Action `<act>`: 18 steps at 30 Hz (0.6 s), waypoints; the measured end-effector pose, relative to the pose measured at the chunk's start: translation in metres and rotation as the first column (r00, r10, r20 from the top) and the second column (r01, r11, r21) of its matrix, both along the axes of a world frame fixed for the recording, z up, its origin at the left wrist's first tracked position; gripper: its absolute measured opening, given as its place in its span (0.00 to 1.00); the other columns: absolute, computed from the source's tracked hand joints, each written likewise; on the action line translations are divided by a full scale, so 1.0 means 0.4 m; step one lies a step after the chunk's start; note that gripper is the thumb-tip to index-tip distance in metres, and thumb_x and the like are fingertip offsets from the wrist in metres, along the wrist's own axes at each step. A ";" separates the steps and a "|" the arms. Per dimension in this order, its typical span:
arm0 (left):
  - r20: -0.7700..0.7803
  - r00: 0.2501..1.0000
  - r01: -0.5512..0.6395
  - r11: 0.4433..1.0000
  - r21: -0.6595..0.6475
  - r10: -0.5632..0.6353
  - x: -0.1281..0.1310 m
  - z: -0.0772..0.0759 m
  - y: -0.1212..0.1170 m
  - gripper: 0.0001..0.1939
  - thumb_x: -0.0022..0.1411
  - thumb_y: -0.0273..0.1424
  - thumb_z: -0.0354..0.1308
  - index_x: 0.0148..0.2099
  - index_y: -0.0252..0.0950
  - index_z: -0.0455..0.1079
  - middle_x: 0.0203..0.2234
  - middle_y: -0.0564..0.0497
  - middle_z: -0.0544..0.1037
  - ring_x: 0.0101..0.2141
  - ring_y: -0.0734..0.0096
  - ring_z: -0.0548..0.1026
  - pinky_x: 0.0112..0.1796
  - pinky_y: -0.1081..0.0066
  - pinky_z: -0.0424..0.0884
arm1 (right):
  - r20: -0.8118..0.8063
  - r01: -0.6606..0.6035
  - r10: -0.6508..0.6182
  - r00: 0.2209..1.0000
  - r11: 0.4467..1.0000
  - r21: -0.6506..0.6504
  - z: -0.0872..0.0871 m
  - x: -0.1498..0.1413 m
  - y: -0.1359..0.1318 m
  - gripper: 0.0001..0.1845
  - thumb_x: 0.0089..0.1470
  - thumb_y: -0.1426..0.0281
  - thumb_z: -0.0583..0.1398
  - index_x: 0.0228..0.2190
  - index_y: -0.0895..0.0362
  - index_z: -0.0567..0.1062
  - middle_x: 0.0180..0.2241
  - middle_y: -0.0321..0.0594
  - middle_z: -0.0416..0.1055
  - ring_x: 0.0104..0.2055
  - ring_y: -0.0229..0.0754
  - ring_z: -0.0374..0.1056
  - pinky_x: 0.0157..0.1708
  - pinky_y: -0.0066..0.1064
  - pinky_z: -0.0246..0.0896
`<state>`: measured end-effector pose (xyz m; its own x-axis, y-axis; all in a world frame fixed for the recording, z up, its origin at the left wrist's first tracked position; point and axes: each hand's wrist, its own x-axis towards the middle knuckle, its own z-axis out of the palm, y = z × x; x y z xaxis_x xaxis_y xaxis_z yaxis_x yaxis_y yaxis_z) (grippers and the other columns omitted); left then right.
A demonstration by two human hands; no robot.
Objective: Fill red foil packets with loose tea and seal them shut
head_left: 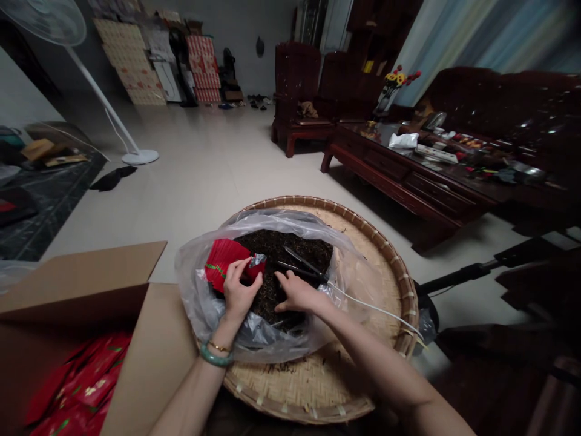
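Note:
My left hand (241, 289) pinches a small red foil packet (258, 261) by its edges; silvery lining shows at its mouth. Right beside it, a fanned stack of red packets (222, 257) lies in a large clear plastic bag (195, 303). Dark dried leaves, like loose tea (267, 297), fill the bag. Over these leaves my right hand (293, 292) reaches in from the right, thumb and fingers apart, with nothing visible between them. Just beyond that hand sits a dark flat device (302, 263) with a white cable (372, 306) running off to the right.
The bag rests on a round woven bamboo tray (313, 387) with scattered leaf bits. At the left, an open cardboard box (158, 339) holds several red packets (86, 381). A black pole (458, 275) stands at the right. Farther off are a wooden table (390, 169) and a white fan (140, 157).

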<state>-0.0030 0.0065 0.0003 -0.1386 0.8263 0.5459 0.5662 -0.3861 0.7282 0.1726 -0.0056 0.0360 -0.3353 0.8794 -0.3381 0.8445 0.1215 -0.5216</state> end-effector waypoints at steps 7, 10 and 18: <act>0.043 0.999 -0.033 0.999 0.015 0.032 -0.004 -0.001 0.003 0.19 0.53 0.32 0.60 0.48 0.34 0.69 0.38 0.47 0.71 0.38 0.66 0.72 0.36 0.67 0.73 | -0.099 -0.117 0.134 0.986 0.980 0.163 -0.027 -0.078 -0.025 0.43 0.36 0.71 0.67 0.55 0.55 0.61 0.52 0.51 0.56 0.52 0.53 0.56 0.50 0.45 0.57; 0.058 0.997 -0.061 0.998 0.032 0.059 -0.006 0.001 0.004 0.18 0.53 0.32 0.60 0.47 0.35 0.70 0.37 0.47 0.71 0.37 0.66 0.72 0.36 0.66 0.72 | -0.194 -0.124 0.164 0.967 0.971 0.203 -0.044 -0.068 -0.014 0.40 0.39 0.71 0.65 0.55 0.56 0.60 0.58 0.51 0.48 0.58 0.53 0.49 0.55 0.45 0.51; 0.046 0.995 -0.086 0.995 0.057 0.083 -0.009 0.002 0.004 0.18 0.53 0.32 0.60 0.47 0.34 0.70 0.37 0.47 0.72 0.37 0.66 0.72 0.36 0.67 0.71 | -0.020 -0.233 0.243 0.970 0.947 0.222 -0.041 -0.067 -0.030 0.35 0.37 0.75 0.65 0.50 0.55 0.66 0.54 0.50 0.54 0.51 0.52 0.56 0.48 0.43 0.57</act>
